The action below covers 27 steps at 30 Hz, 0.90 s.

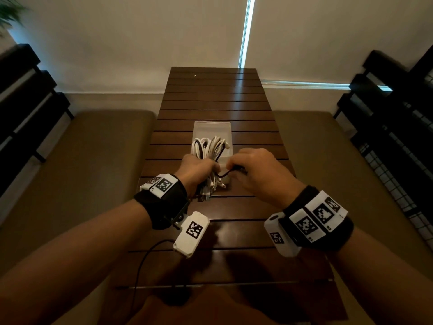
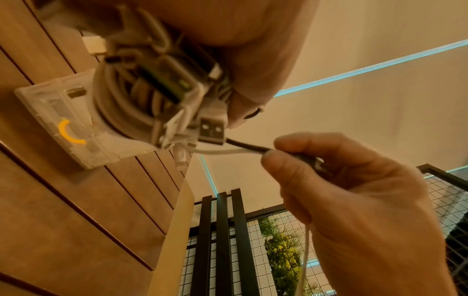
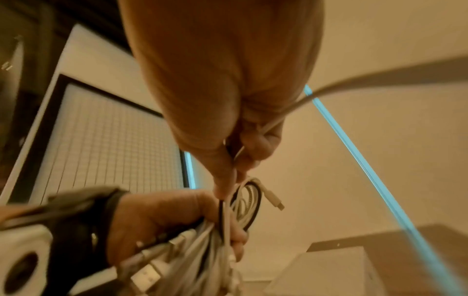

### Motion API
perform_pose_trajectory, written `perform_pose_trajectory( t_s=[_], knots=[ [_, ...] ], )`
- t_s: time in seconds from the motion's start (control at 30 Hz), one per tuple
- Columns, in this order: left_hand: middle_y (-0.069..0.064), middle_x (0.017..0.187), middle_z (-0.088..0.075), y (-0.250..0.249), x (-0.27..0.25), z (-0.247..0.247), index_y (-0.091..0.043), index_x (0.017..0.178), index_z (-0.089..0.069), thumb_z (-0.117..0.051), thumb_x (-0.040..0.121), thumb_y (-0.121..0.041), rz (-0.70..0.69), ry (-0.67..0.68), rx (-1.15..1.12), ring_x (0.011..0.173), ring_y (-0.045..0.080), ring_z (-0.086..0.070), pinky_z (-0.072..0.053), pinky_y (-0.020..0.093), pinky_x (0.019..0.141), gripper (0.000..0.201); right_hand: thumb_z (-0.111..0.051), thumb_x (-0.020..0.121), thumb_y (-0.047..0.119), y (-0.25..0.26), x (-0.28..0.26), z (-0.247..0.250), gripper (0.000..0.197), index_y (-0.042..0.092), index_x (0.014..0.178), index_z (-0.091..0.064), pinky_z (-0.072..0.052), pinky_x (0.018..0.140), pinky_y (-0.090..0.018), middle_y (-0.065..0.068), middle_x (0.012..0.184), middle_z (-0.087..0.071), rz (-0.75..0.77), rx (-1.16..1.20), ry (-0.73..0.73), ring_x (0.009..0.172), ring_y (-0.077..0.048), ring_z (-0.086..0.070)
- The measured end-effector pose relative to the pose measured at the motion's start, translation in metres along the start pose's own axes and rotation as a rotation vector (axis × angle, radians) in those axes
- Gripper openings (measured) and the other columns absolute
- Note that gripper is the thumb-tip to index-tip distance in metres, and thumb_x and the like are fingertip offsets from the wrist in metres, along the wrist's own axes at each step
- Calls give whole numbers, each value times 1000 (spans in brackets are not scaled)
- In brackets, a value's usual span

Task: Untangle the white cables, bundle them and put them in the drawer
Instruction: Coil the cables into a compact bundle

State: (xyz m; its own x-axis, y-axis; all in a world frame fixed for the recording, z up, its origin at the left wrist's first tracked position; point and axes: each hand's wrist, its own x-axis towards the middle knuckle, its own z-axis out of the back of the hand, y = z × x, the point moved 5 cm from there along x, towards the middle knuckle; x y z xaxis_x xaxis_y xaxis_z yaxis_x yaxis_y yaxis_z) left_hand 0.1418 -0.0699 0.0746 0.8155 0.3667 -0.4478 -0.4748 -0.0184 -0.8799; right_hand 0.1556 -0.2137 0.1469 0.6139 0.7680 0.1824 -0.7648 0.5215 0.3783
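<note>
A bundle of looped white cables [image 1: 208, 148] stands up out of my left hand [image 1: 199, 170], which grips it round the middle above the slatted wooden table [image 1: 218, 106]. Their USB plugs [image 1: 206, 195] hang below the fist. My right hand [image 1: 236, 165] pinches a thin black cable [image 1: 225, 173] together with a white strand beside the bundle. In the left wrist view the right hand [image 2: 329, 170] holds that black cable [image 2: 248, 146] coming from the cable bundle [image 2: 142, 96]. In the right wrist view the left hand [image 3: 172, 220] clasps the cables [image 3: 202, 246].
A clear plastic drawer box [image 1: 212, 127] lies on the table just behind the hands. A black cord [image 1: 145, 261] trails from the left wrist camera over the near table. Cushioned benches flank the table, with black slatted and grid screens [image 1: 398, 127] at both sides.
</note>
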Motion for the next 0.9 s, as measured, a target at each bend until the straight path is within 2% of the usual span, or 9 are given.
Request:
perform_pose_trajectory(
  t_s=[0.07, 0.17, 0.27, 0.37, 0.47, 0.53, 0.67, 0.77, 0.9],
  knots=[
    [19, 89, -67, 2, 0, 0, -1, 98, -64, -69, 77, -3, 2, -13, -2, 73, 27, -64, -57, 37, 69, 21, -54, 97, 21, 1, 2, -2, 19, 15, 109, -67, -38, 70, -24, -1, 99, -56, 2, -171, 51, 85, -15, -54],
    [19, 87, -65, 6, -2, -1, 1, 101, -66, -67, 79, -1, 10, 42, -63, 68, 25, -64, -56, 35, 67, 23, -52, 97, 21, -4, 8, 0, 21, 18, 110, -69, -37, 71, -24, 3, 97, -52, -47, -203, 173, 82, -11, -48],
    [18, 88, -65, 9, -9, -5, 3, 105, -66, -66, 82, -2, 39, 151, -124, 66, 23, -64, -54, 28, 57, 24, -61, 92, 19, -8, 14, 3, 16, 20, 101, -74, -48, 77, -27, 4, 99, -64, -73, -138, 302, 85, -9, -56],
    [22, 90, -68, 5, -15, -6, 6, 108, -64, -63, 83, -1, 19, 228, -157, 68, 27, -68, -55, 30, 56, 25, -65, 89, 15, -14, 16, -1, 13, 21, 95, -75, -48, 76, -24, 6, 96, -69, -121, -130, 390, 87, -9, -62],
    [21, 87, -69, -1, -15, -4, 5, 106, -65, -62, 81, 2, -48, 269, -90, 74, 30, -69, -58, 36, 64, 25, -73, 82, 19, -14, 16, -3, 10, 24, 90, -76, -54, 83, -27, 11, 92, -71, -123, 63, 370, 88, -3, -64],
    [17, 76, -68, -2, -16, -5, 6, 98, -66, -58, 79, 6, -65, 297, -83, 64, 25, -67, -56, 33, 61, 20, -77, 79, 22, -6, 20, 1, 9, 26, 86, -75, -52, 77, -20, 15, 85, -68, -91, 164, 316, 82, 1, -63],
    [10, 62, -63, 8, -18, -14, 1, 82, -63, -51, 80, 5, -1, 329, -234, 54, 19, -61, -52, 29, 56, 13, -77, 80, 21, 6, 34, 9, 7, 23, 86, -76, -43, 65, -11, 19, 78, -63, -72, 87, 295, 75, 4, -59],
    [12, 64, -65, 12, -18, -20, 1, 76, -66, -53, 77, -3, 31, 382, -331, 53, 19, -60, -50, 27, 55, 13, -78, 79, 22, -1, 36, 16, 4, 22, 83, -76, -43, 65, -13, 16, 78, -65, -121, 106, 271, 75, 2, -60],
    [20, 82, -60, 18, -20, -25, 3, 90, -63, -61, 63, -10, 57, 488, -412, 68, 27, -56, -50, 34, 66, 30, -79, 78, 24, -1, 36, 16, 5, 25, 82, -75, -50, 70, -21, 13, 81, -68, -151, 116, 315, 80, -2, -62]
  ],
)
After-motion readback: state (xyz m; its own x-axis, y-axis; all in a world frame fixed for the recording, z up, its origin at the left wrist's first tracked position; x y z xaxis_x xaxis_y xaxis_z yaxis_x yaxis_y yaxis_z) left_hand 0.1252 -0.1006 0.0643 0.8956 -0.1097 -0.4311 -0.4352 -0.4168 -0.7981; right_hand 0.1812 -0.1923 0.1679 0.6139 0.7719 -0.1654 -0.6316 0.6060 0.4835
